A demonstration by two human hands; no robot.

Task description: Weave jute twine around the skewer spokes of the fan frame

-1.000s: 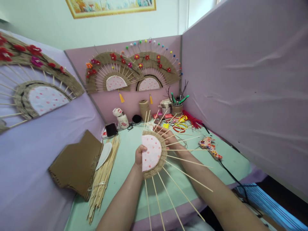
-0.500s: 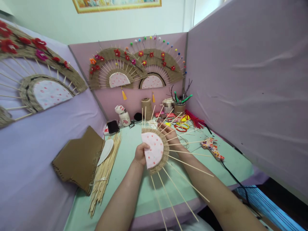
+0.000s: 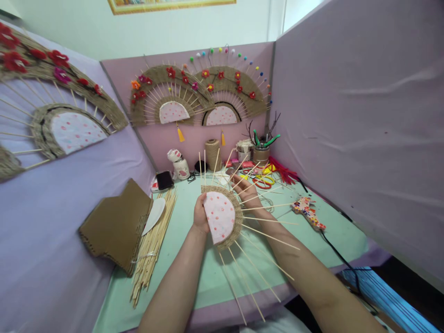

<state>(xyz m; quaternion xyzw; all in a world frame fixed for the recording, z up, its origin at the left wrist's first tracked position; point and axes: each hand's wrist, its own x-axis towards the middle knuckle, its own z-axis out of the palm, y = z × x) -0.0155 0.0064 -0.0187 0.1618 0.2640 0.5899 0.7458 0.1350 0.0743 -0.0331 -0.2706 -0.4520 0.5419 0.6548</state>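
A half-round fan piece is held up over the table. It has a white face with pinkish-red dots, a woven twine band round the curve, and thin wooden sticks fanning outward. My left hand grips its straight edge, thumb at the rim and the other fingers hidden behind. Behind the upper sticks, my right hand has its fingers bent together by the band's outer side. Sticks cross in front of those fingers, and what they pinch is too small to make out. A loose loop of twine lies beyond the right wrist.
To the left lie a bundle of sticks and folded cardboard. A twine spool, scissors and a pot with green-handled pliers stand at the back. A patterned glue gun with a cord rests at right.
My left thumb has slid off the dotted face to its edge. The fan piece has tilted slightly, its top leaning left. My right hand stays by the upper sticks.
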